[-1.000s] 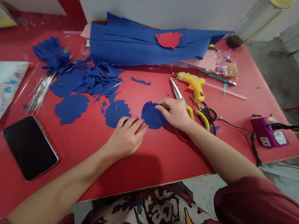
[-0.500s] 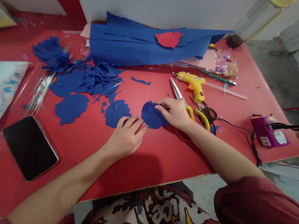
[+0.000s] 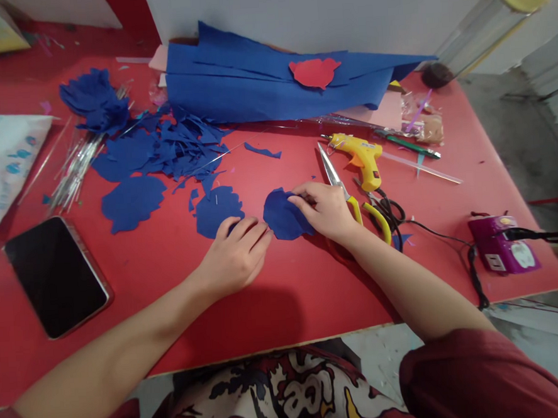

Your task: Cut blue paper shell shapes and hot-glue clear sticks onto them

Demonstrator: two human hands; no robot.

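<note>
My right hand (image 3: pixel 325 207) pinches the right part of a round blue paper cutout (image 3: pixel 283 216) between thumb and fingers. My left hand (image 3: pixel 237 252) rests open, palm down, its fingers bent and slightly apart. Its fingertips lie over the lower right edge of another blue paper cutout (image 3: pixel 217 208), which has a wavy rim. A further wavy blue cutout (image 3: pixel 134 202) lies flat to the left. Scissors with yellow handles (image 3: pixel 336 174) lie just beyond my right hand, partly hidden by the forearm.
Blue scraps (image 3: pixel 187 142) are heaped behind the cutouts, beside silvery wire stems (image 3: pixel 78 164). A yellow glue gun (image 3: pixel 358 157) lies right of the scissors. A phone (image 3: pixel 56 273) is at left, a purple box with cables (image 3: pixel 502 244) at right. Folded blue sheets (image 3: pixel 262 90) lie along the wall.
The fingertips of my left hand have drawn slightly closer together. My right hand and the blue cutout in it stay where they were.
</note>
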